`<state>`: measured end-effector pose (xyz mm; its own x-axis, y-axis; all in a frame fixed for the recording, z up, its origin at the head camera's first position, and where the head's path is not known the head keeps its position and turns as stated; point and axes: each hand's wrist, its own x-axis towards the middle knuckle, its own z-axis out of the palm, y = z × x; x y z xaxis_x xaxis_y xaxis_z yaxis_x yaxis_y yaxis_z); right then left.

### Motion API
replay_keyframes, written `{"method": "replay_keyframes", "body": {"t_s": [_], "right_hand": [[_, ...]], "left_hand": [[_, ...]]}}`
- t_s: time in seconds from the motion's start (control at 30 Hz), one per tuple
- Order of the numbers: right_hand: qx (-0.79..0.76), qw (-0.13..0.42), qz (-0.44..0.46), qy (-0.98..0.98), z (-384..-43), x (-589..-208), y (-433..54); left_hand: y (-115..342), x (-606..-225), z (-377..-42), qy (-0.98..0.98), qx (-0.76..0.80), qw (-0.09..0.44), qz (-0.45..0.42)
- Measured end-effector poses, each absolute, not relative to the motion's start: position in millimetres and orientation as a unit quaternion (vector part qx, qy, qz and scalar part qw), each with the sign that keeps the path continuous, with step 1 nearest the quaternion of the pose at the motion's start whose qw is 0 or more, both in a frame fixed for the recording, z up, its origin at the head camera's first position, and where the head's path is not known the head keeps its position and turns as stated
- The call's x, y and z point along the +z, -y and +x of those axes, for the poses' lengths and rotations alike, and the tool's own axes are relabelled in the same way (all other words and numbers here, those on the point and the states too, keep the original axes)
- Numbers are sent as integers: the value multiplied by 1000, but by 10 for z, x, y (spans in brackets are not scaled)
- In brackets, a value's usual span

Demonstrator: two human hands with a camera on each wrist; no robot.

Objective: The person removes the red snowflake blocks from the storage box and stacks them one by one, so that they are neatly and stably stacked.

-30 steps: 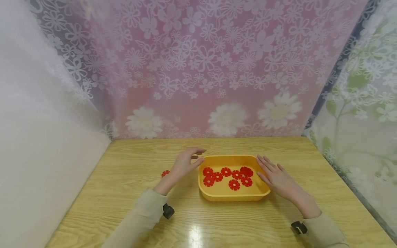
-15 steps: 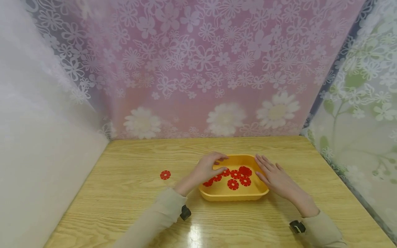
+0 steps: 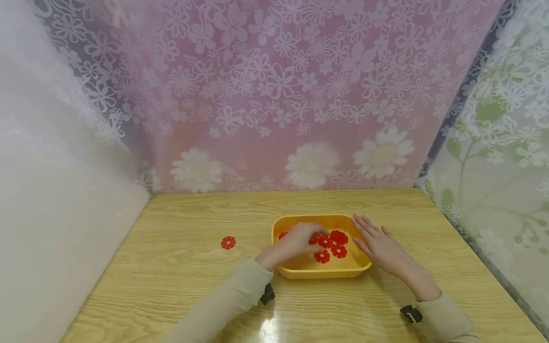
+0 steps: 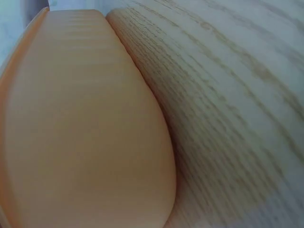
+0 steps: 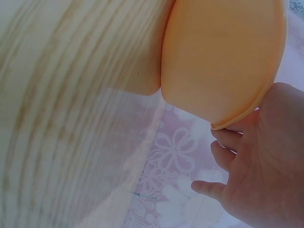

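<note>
Light wood grain ran across the bench (image 3: 171, 276), with a pink floral curtain (image 3: 257, 95) beyond its far edge. On the left, a lone red disc (image 3: 233, 243) lay flat, well apart from the yellow tray (image 3: 321, 274). Next came the left hand (image 3: 299, 240) over the tray, thumb and fingers parted above red pieces (image 3: 339, 251) inside; whether it touched any could not be told. At the tray's right end, the right hand (image 3: 388, 250) rested against it, fingers straight.

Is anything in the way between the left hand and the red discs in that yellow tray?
Nothing visible is: in the head view, the left hand reaches over the open yellow tray, and red discs show right by its fingers.
</note>
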<state>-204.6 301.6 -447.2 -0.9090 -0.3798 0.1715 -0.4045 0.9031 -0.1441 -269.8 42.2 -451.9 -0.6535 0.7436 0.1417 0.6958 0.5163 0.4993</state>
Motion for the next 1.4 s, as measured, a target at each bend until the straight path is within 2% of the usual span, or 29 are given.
{"method": "replay_keyframes", "body": {"t_s": [0.37, 1.07, 1.4], "right_hand": [[90, 68, 201, 973, -2054, -4497, -3030], [86, 66, 194, 975, -2049, -4501, -3021], [90, 101, 211, 968, -2056, -4536, -3028]], "left_hand": [[-469, -4580, -2680, -861, 266, 118, 417], [-504, -4670, -2711, -872, 226, 110, 419], [-486, -4652, -2684, -876, 208, 103, 423]]}}
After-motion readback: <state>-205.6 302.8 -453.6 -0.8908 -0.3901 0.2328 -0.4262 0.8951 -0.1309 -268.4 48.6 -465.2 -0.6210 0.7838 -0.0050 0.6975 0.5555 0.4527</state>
